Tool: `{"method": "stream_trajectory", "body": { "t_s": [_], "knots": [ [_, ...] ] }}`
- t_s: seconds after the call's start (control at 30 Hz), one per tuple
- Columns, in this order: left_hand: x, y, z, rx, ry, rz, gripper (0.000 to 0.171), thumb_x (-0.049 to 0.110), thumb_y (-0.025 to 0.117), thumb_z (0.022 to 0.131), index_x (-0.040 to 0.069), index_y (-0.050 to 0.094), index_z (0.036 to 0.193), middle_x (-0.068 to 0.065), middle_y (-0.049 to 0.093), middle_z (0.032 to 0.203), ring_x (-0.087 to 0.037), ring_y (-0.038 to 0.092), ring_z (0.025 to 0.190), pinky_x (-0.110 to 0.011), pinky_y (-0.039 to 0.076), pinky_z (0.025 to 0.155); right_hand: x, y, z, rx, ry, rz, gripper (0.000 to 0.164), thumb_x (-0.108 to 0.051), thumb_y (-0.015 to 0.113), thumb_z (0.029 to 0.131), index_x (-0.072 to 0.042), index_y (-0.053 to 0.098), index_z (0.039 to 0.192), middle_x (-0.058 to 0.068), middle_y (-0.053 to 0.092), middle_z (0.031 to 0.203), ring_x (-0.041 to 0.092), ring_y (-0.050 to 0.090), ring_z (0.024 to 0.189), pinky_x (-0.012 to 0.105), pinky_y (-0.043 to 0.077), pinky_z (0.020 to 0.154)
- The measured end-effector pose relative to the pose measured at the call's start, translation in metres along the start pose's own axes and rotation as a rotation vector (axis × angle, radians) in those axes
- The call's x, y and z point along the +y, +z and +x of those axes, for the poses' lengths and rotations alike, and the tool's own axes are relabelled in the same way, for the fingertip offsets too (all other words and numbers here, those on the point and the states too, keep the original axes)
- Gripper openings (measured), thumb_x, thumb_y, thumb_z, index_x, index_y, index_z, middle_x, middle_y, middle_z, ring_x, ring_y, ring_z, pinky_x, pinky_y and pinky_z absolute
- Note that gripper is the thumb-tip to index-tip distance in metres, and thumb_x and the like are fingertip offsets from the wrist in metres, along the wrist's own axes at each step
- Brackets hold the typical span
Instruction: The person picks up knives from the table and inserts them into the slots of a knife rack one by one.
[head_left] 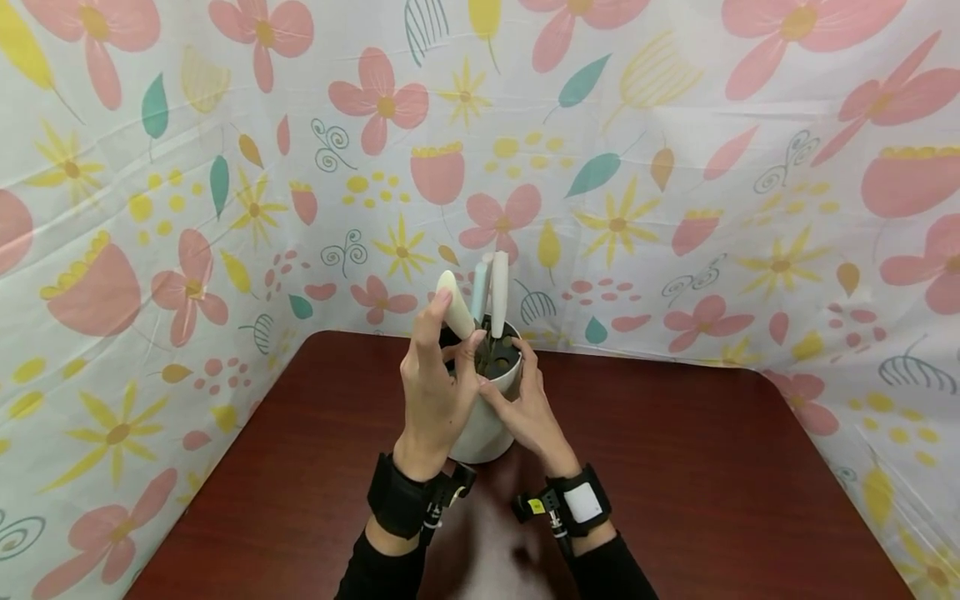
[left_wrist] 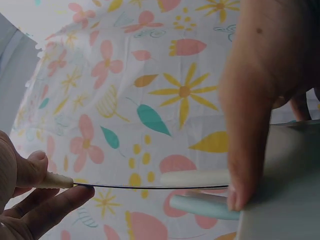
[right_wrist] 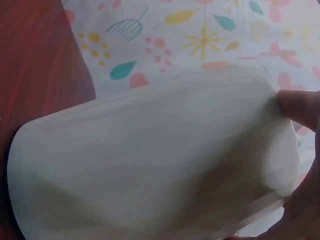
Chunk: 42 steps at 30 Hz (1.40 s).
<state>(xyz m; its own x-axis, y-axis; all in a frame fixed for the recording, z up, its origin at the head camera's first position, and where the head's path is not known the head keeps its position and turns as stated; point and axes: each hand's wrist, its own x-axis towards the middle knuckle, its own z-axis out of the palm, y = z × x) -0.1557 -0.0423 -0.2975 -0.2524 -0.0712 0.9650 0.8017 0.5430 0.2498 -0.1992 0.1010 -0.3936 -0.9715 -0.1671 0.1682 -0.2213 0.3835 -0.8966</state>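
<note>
My left hand (head_left: 437, 392) pinches the cream handle (head_left: 456, 307) of a knife between thumb and fingers. In the left wrist view its thin dark blade (left_wrist: 150, 187) appears edge-on, running from the handle down to the rim of a white round knife holder (head_left: 480, 429). The lower part of the blade is hidden. A white-handled piece (head_left: 499, 292) and a light blue-handled piece (head_left: 478, 293) stand upright in the holder's dark inside. My right hand (head_left: 531, 410) grips the holder's rim, thumb on the near side and fingers on the right side.
The holder stands on a dark red-brown table (head_left: 675, 483) near its back edge. A flower-printed cloth (head_left: 615, 158) hangs behind and along the sides. Black camera straps (head_left: 401, 504) sit on both wrists.
</note>
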Motion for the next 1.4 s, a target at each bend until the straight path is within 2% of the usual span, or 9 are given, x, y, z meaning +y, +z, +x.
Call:
{"method": "stream_trajectory", "body": {
  "t_s": [0.2, 0.4, 0.57, 0.7, 0.83, 0.93, 1.07, 1.2, 1.4],
  "knots": [
    [-0.007, 0.005, -0.004, -0.023, -0.006, 0.010, 0.069, -0.004, 0.070, 0.091, 0.007, 0.034, 0.149, -0.028, 0.056, 0.129, -0.036, 0.066, 0.109, -0.033, 0.062, 0.068, 0.000, 0.001, 0.000, 0.006, 0.004, 0.014, 0.087, -0.052, 0.065, 0.096, -0.037, 0.008, 0.160, 0.018, 0.013, 0.167, 0.041, 0.022, 0.153, 0.071, 0.035, 0.110],
    [-0.015, 0.010, -0.009, -0.073, -0.031, 0.020, 0.067, -0.001, 0.067, 0.094, 0.007, 0.031, 0.151, -0.027, 0.053, 0.138, -0.035, 0.065, 0.115, -0.034, 0.061, 0.065, 0.000, -0.001, 0.000, 0.003, 0.019, 0.022, 0.087, -0.054, 0.065, 0.095, -0.039, 0.009, 0.159, 0.016, 0.013, 0.167, 0.039, 0.022, 0.153, 0.071, 0.034, 0.110],
    [-0.023, 0.016, -0.013, -0.106, -0.046, 0.041, 0.068, 0.001, 0.066, 0.095, 0.009, 0.030, 0.152, -0.022, 0.048, 0.152, -0.032, 0.065, 0.118, -0.029, 0.051, 0.062, -0.002, -0.002, 0.002, 0.002, 0.027, 0.030, 0.087, -0.055, 0.065, 0.094, -0.041, 0.008, 0.159, 0.016, 0.013, 0.167, 0.038, 0.022, 0.153, 0.069, 0.035, 0.110],
    [-0.029, 0.021, -0.015, -0.114, -0.034, 0.065, 0.069, 0.001, 0.068, 0.094, 0.007, 0.032, 0.152, -0.022, 0.048, 0.153, -0.032, 0.064, 0.120, -0.031, 0.045, 0.063, -0.003, -0.002, 0.002, 0.004, 0.037, 0.031, 0.088, -0.054, 0.066, 0.094, -0.040, 0.009, 0.159, 0.017, 0.014, 0.166, 0.039, 0.025, 0.152, 0.066, 0.037, 0.110],
    [-0.033, 0.023, -0.017, -0.117, -0.039, 0.078, 0.068, 0.002, 0.069, 0.094, 0.006, 0.033, 0.151, -0.022, 0.051, 0.150, -0.033, 0.064, 0.120, -0.034, 0.050, 0.066, -0.003, 0.000, 0.001, 0.004, 0.038, 0.036, 0.088, -0.050, 0.067, 0.095, -0.038, 0.009, 0.159, 0.019, 0.013, 0.166, 0.040, 0.025, 0.151, 0.066, 0.036, 0.110],
    [-0.035, 0.024, -0.018, -0.130, -0.048, 0.085, 0.067, 0.003, 0.067, 0.095, 0.007, 0.032, 0.151, -0.022, 0.052, 0.148, -0.035, 0.064, 0.121, -0.039, 0.056, 0.074, -0.003, 0.000, -0.001, 0.008, 0.034, 0.041, 0.087, -0.048, 0.067, 0.096, -0.037, 0.009, 0.159, 0.018, 0.013, 0.166, 0.039, 0.025, 0.152, 0.066, 0.036, 0.111],
    [-0.039, 0.028, -0.019, -0.149, -0.049, 0.109, 0.068, 0.004, 0.067, 0.095, 0.008, 0.030, 0.152, -0.022, 0.056, 0.141, -0.036, 0.065, 0.118, -0.046, 0.058, 0.083, -0.004, 0.001, -0.001, 0.014, 0.022, 0.045, 0.087, -0.047, 0.067, 0.096, -0.035, 0.009, 0.160, 0.018, 0.013, 0.167, 0.038, 0.024, 0.151, 0.065, 0.036, 0.111],
    [-0.042, 0.031, -0.020, -0.154, -0.054, 0.127, 0.072, 0.003, 0.069, 0.094, 0.008, 0.029, 0.153, -0.022, 0.058, 0.138, -0.036, 0.066, 0.115, -0.045, 0.058, 0.082, -0.004, 0.001, -0.001, 0.013, 0.012, 0.044, 0.085, -0.044, 0.066, 0.097, -0.033, 0.009, 0.160, 0.019, 0.013, 0.166, 0.038, 0.025, 0.151, 0.064, 0.037, 0.110],
    [-0.046, 0.034, -0.026, -0.170, -0.100, 0.156, 0.073, 0.005, 0.071, 0.092, 0.009, 0.030, 0.153, -0.022, 0.057, 0.143, -0.036, 0.069, 0.113, -0.043, 0.059, 0.077, -0.003, 0.003, -0.001, 0.019, 0.007, 0.041, 0.084, -0.039, 0.067, 0.098, -0.032, 0.011, 0.160, 0.020, 0.015, 0.165, 0.039, 0.024, 0.150, 0.065, 0.037, 0.110]
  ]
}}
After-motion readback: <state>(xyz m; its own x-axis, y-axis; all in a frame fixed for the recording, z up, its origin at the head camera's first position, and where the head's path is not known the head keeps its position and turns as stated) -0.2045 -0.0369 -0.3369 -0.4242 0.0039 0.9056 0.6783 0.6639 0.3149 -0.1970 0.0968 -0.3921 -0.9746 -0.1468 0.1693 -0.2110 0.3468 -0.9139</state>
